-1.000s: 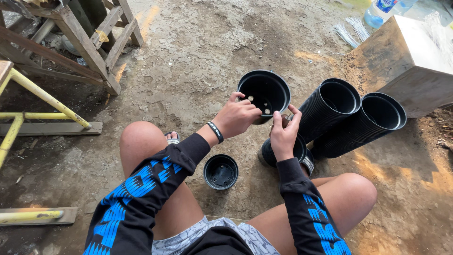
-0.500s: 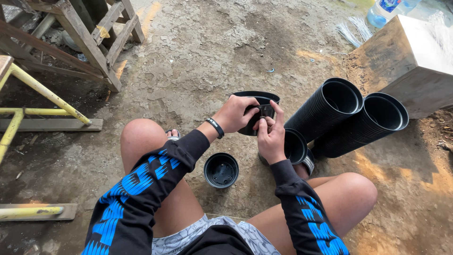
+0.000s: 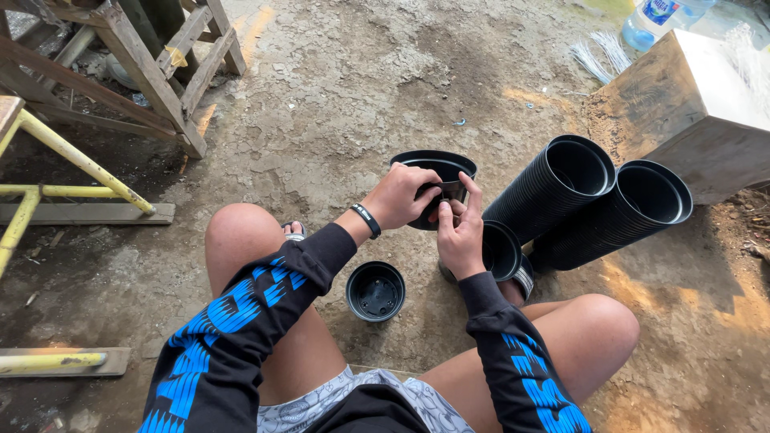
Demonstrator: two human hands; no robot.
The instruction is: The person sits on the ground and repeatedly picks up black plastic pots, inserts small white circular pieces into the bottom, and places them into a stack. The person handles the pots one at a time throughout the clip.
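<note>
A: Entry, head view. Person seated on a bare dirt floor (image 3: 337, 88), knees apart, black sleeves with blue pattern. State of the hands?

B: Left hand (image 3: 407, 196) closed around the near rim and wall of a black plastic pot (image 3: 437, 167); fingers curl over the edge, thumb outside. A dark band sits on that wrist. Right hand (image 3: 459, 240) is raised against the same pot from below, fingers extended upward and touching its wall; partly open, not a full fist. Whether it actually clamps the pot, I cannot tell.

A: Position of the pot?

B: Held off the floor, tilted so its mouth faces up and away from the camera, in front of the knees, between the two hands.

A: Other pots?

B: One small black pot (image 3: 375, 290) stands upright on the floor between the legs, near the left forearm, untouched. Another open black pot (image 3: 504, 250) lies just beside the right hand, mouth toward the camera. Behind it, two long stacks of nested black pots (image 3: 597, 200) lie on their sides, side by side, mouths facing up-right.

A: Surroundings?

B: A wooden block (image 3: 690, 120) beyond the stacks, a plastic bottle (image 3: 654, 18) at the top edge. Wooden frame (image 3: 152, 72) and yellow-painted bars (image 3: 72, 156) to the left, well apart from the hands.
</note>
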